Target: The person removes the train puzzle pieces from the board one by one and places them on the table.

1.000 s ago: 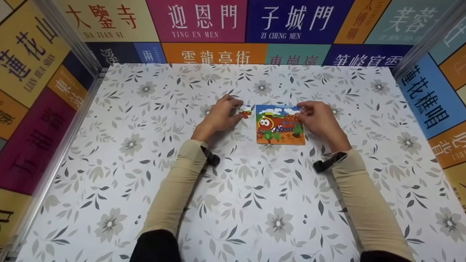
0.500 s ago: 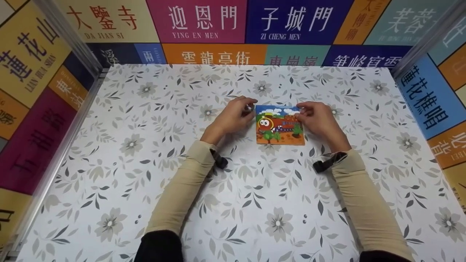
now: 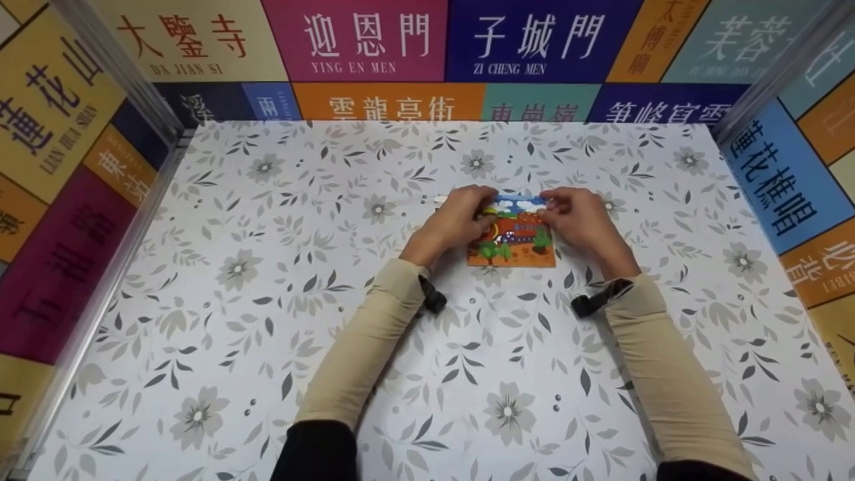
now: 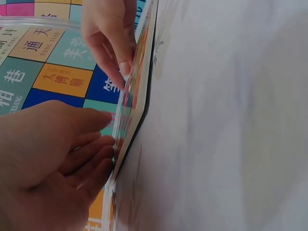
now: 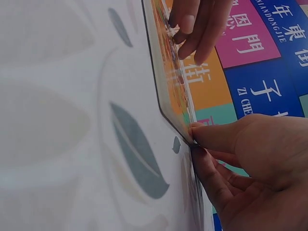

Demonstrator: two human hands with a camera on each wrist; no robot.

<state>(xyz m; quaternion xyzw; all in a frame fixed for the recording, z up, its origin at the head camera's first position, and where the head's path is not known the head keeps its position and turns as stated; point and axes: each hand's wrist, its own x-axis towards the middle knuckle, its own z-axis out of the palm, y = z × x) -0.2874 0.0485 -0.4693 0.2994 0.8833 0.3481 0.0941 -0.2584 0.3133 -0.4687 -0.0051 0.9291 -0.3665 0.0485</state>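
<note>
A square train puzzle board, with an orange foreground and blue sky, lies on the table in the head view. My right hand pinches its upper right corner between thumb and fingers; in the right wrist view the thumb lies on the top face. Over the board's upper left is my left hand, covering the train's face. Its fingers are loosely bent at the board's surface, and no object shows between them in the left wrist view. A small light piece peeks out left of that hand, mostly hidden.
The table wears a white leaf-and-flower cover. Upright panels with large coloured lettering border its back and both sides. Black wrist straps with small cameras are on both sleeves.
My left hand has moved right, away from beside the small piece and onto the board's upper left part. My right hand stays at the board's corner.
</note>
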